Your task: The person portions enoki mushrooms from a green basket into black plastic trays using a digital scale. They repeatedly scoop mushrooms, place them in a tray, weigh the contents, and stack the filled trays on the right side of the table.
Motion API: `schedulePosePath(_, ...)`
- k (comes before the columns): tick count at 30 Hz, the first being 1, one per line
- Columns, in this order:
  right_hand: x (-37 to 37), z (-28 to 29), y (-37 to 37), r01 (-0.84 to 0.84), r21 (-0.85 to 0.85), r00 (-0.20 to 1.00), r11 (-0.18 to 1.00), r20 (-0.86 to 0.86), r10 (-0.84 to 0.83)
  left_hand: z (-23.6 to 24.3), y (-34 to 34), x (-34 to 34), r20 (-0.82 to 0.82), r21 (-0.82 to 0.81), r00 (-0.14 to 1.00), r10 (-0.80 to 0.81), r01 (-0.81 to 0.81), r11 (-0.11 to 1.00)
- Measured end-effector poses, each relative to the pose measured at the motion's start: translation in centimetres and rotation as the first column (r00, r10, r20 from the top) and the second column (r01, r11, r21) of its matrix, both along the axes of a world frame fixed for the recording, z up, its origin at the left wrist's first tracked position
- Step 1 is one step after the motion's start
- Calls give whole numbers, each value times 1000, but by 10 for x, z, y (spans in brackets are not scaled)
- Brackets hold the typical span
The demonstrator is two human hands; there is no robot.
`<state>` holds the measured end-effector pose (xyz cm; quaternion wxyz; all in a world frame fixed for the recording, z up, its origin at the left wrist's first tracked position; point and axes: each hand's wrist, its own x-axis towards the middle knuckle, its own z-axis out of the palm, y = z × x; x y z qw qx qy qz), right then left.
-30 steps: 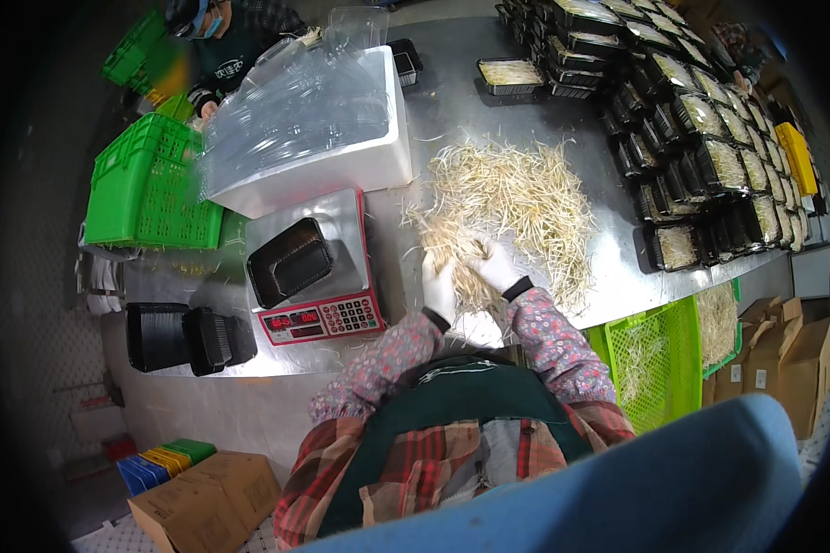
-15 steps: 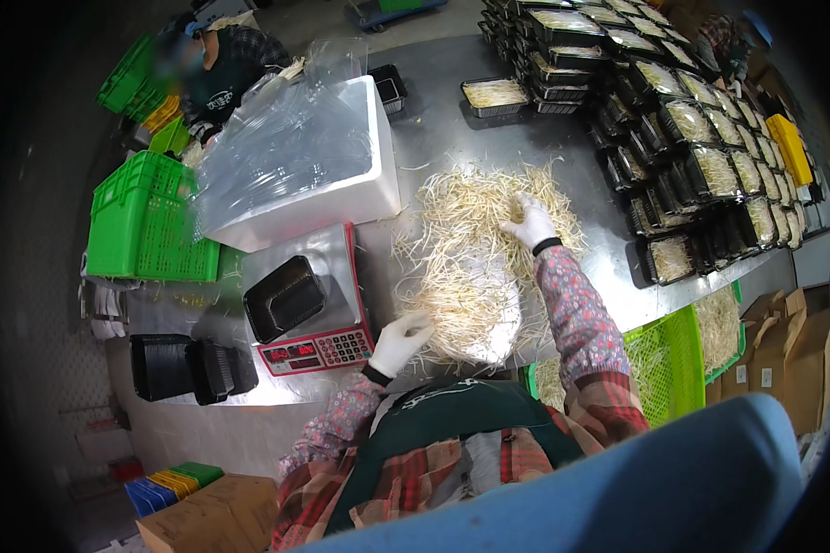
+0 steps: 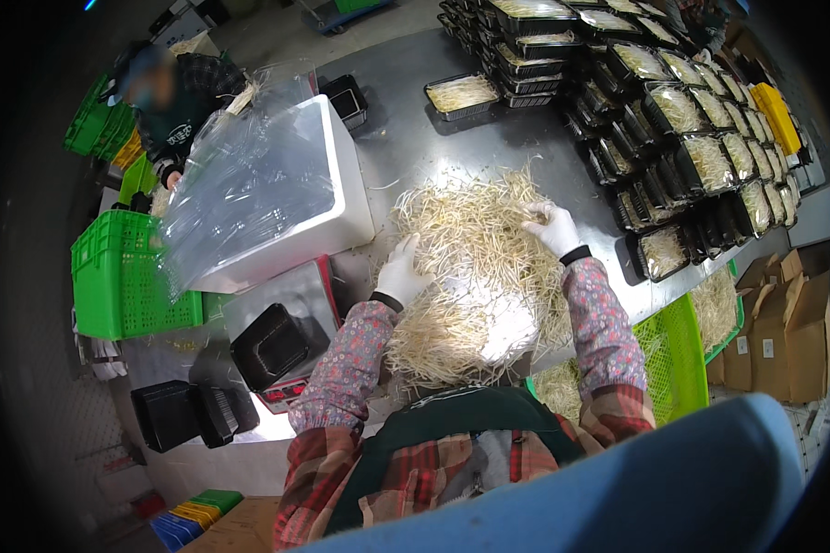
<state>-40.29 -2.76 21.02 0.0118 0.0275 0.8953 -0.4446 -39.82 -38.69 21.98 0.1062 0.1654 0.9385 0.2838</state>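
Observation:
My left hand (image 3: 403, 274), in a white glove, rests at the left side of a loose pile of pale bean sprouts (image 3: 456, 221), fingers slightly bent and apart. My right hand (image 3: 551, 228), also gloved, touches the pile's upper right with curved, parted fingers. Neither visibly grips a bunch; the fingertips are partly among the sprouts. A bright steel patch shows between the sprouts lower down. Left of my left forearm, an empty black tray (image 3: 269, 346) sits on a red-rimmed scale (image 3: 254, 309), partly covered by my sleeve.
A white foam box (image 3: 346, 184) holds clear lids. Filled packs (image 3: 682, 108) stand stacked at right. Green crates (image 3: 138, 267) and spare black trays (image 3: 164, 415) are at left, a lime crate (image 3: 673, 359) and cardboard boxes (image 3: 784, 350) lower right. A co-worker (image 3: 175, 120) is upper left.
My hands have parted from the bunch they held a second ago and spread it out. Since half a second ago, my left hand has moved up the pile's left side; my right moved slightly rightward.

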Motion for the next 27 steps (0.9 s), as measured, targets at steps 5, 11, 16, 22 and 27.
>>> schedulePosePath(5,30,19,-34,-199,393,979,898,129,160,-18,16,-37,-37,-237,998,-56,46,970)
schedulePosePath(11,30,-47,-37,-152,463,988,873,46,147,-45,22,-83,-18,-41,999,34,-35,999)
schedulePosePath(16,-7,0,-28,-113,-59,990,992,78,117,-47,9,-95,-129,334,987,100,-52,941)
schedulePosePath(22,-83,21,-88,-416,263,897,871,278,345,-47,14,-96,-135,45,986,95,-89,995)
schedulePosePath(27,-75,-3,-85,-428,316,901,847,224,372,-50,10,-80,-72,171,996,43,-30,985)
